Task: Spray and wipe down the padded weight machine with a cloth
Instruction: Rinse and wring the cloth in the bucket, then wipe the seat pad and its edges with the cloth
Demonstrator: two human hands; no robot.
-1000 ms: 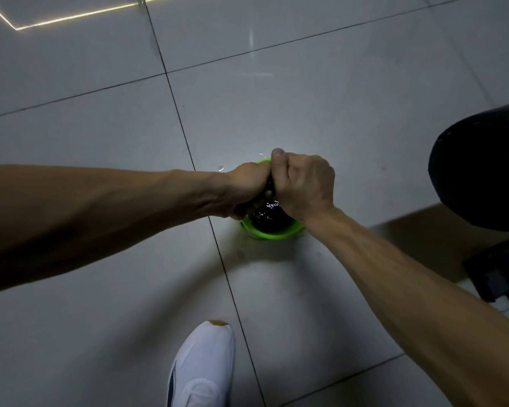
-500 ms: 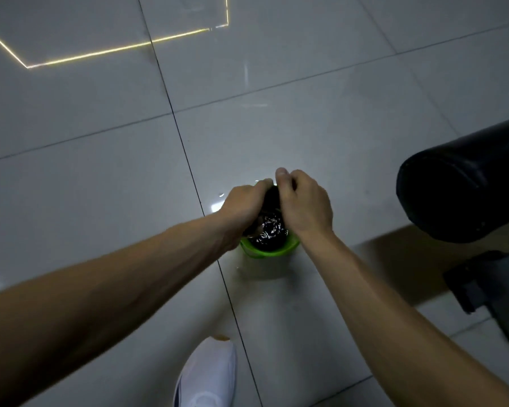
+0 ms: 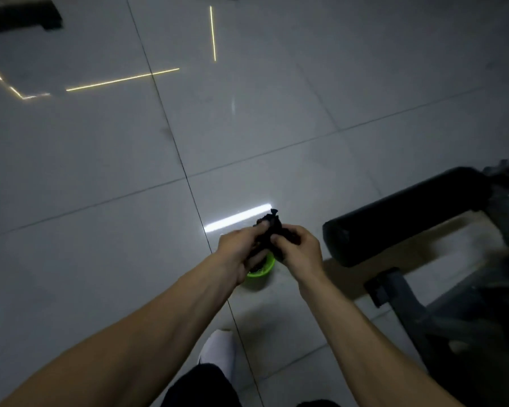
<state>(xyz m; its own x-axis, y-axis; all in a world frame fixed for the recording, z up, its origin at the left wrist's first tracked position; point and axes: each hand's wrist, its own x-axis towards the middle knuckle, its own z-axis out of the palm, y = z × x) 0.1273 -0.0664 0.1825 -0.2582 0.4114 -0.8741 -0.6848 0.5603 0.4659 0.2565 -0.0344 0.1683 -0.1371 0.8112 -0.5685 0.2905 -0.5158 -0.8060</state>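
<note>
hands: left (image 3: 238,251) and right (image 3: 299,250) grip dark cloth (image 3: 269,235) | above green bowl (image 3: 260,270) | black pad (image 3: 406,221) right

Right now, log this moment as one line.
stage: cloth prep | left hand: grips cloth | right hand: grips cloth | cloth: held above green bowl | padded roller: untouched

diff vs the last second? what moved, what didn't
The left hand and right hand lifted the dark cloth up from the green bowl and eased slightly apart, both still gripping it. Bowl stays on the floor; padded roller at the right untouched.
</note>
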